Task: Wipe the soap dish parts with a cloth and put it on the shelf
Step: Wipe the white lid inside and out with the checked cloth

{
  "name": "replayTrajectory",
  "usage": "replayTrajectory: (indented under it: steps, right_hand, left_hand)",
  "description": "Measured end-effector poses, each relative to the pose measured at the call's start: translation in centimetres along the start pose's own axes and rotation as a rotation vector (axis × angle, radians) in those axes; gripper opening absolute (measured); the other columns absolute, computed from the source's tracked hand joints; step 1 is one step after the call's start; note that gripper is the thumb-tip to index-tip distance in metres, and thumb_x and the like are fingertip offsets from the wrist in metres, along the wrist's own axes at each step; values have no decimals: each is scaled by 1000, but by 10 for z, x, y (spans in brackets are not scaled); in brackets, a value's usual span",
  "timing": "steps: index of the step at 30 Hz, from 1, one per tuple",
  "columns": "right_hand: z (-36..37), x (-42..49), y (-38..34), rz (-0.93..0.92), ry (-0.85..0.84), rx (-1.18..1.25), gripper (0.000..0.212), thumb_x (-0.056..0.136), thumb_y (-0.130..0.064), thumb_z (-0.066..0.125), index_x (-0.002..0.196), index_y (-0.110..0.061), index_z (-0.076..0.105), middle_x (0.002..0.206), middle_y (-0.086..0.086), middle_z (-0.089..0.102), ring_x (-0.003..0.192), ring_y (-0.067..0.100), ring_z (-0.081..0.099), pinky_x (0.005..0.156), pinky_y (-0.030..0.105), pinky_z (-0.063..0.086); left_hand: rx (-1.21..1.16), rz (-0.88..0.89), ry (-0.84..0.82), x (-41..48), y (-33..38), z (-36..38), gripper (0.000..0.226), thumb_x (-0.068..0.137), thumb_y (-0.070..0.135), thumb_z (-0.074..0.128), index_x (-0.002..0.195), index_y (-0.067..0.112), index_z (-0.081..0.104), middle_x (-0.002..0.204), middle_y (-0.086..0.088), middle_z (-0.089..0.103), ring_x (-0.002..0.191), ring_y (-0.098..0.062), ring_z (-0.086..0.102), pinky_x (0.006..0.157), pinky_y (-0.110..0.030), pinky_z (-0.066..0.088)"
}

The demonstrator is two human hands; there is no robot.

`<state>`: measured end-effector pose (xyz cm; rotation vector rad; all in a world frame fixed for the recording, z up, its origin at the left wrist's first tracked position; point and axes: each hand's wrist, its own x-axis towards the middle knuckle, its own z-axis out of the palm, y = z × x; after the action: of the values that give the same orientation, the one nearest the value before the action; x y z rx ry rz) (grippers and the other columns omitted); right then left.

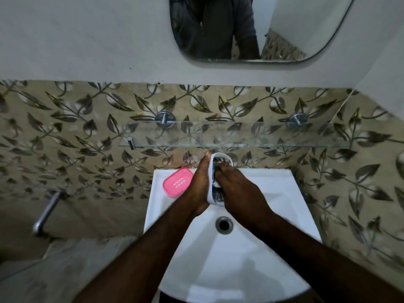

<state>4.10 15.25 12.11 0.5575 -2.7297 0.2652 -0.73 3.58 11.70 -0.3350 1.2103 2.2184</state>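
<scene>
My left hand (200, 184) holds the white soap dish base (211, 194) on its edge above the back of the sink, with the hollow side turned to the right. My right hand (235, 189) presses a dark patterned cloth (218, 166) into that hollow. The pink slotted insert (178, 185) of the soap dish lies flat on the sink's back left corner, just left of my left hand. A glass shelf (236, 135) runs along the tiled wall above both hands.
The white sink (273, 193) fills the lower middle, its drain (224, 224) below my hands. A chrome tap (47, 214) sticks out of the wall at the left. Above the shelf hangs a mirror (258, 29).
</scene>
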Motion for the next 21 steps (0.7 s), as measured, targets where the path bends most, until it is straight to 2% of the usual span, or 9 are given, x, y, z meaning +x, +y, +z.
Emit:
replayTrajectory:
  steps: [1,3,7,9,12,15,17,20,21]
  right_hand:
    - [3,4,-2,79,16,54,52,69,-9,74,120,-5,67,124,12,68,112,28,67,81,29,56]
    - [9,11,-6,179,91,163,51,72,-6,74,122,-4,65,124,13,68,112,29,67,91,31,51]
    - [7,13,-9,244,203,373,44,75,-2,61,118,-3,69,124,14,69,114,28,65,100,18,36]
    - [2,4,-2,158,219,386,44,69,2,51,107,-1,73,120,17,70,113,29,64,100,16,33]
    - [1,-14,8,-125,180,332,40,67,1,44,90,0,76,112,19,73,112,23,55,97,27,40]
    - [8,-27,23,-314,16,241,46,53,10,61,94,-4,77,113,15,73,116,23,51,102,26,40]
    - [9,-30,33,-326,-57,169,53,52,8,65,102,-7,75,120,12,70,119,27,57,95,33,51]
    - [2,-25,33,-237,-35,127,46,69,-3,46,105,-12,73,127,9,67,116,28,59,82,36,55]
    - [-1,-23,32,-192,-16,141,46,71,-7,41,104,-11,74,126,9,68,110,31,63,78,38,57]
  left_hand:
    - [-6,15,7,1,-1,3,53,94,61,36,79,26,73,70,10,73,64,-5,70,73,-28,49]
    - [-99,35,9,5,-2,8,57,95,56,40,69,23,78,74,4,73,66,-8,72,74,-29,49]
    - [-197,59,-10,13,-4,8,61,94,56,42,62,18,78,73,-1,71,63,-11,71,71,-28,48]
    - [-158,-20,-8,9,-4,8,64,89,65,43,65,16,77,67,-2,71,60,-15,70,68,-31,47]
    - [-106,-89,1,6,-5,3,65,87,68,39,91,11,68,68,-8,71,71,-22,65,71,-33,48]
    - [-63,-146,10,5,-11,1,60,89,66,39,89,11,60,57,-5,66,51,-17,64,53,-24,50]
    - [-39,-110,-2,5,-16,4,58,90,67,37,87,14,58,63,-3,64,52,-15,63,51,-21,51]
    - [-187,-113,-37,5,-14,11,70,89,67,37,100,3,62,67,-10,67,54,-19,67,49,-21,53]
    - [-205,-97,-63,5,-12,13,72,89,67,37,108,2,62,75,-13,70,62,-22,69,55,-24,55]
